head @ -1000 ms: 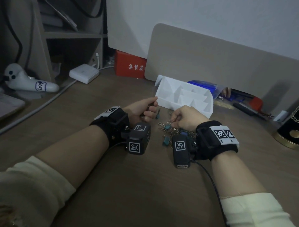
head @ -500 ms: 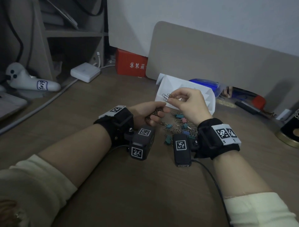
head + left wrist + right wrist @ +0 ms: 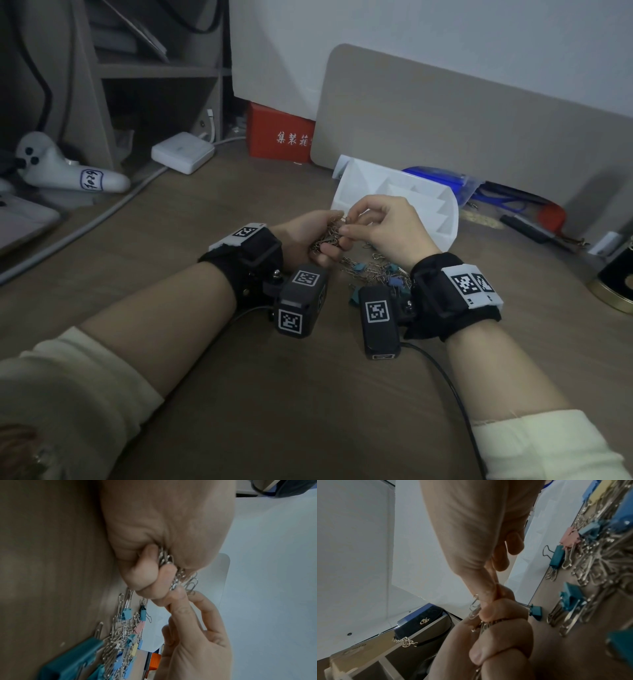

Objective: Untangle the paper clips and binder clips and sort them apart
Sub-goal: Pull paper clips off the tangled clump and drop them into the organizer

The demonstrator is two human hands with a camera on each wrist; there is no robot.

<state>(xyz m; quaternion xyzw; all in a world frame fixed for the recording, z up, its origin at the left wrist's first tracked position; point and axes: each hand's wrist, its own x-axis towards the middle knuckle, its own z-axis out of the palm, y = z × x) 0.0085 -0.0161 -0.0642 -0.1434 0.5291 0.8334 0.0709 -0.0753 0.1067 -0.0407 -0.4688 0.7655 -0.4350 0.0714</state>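
Compared with half a second before, my right hand (image 3: 390, 229) had come back down from above the white organiser and met my left hand (image 3: 308, 236) just over the desk. I judged this as handing one more freed clip to the collected bunch, so the sorting was going on but was far from finished.

Nearest to me, the mixed heap (image 3: 376, 270) of paper clips and coloured binder clips lay on the wooden desk (image 3: 308, 394), between my two wrists and partly under the right one. It looked still thick and tangled.

Just above it, my left hand was closed as a fist around a bunch of paper clips (image 3: 167, 557), with metal loops coming out between the curled fingers. My right thumb and forefinger pinched a single paper clip (image 3: 475, 607), pressed against the left fingers.

Behind the hands stood the white organiser (image 3: 442, 219) with its compartments; I could not tell what was inside. Further back leaned a red box (image 3: 281, 137).
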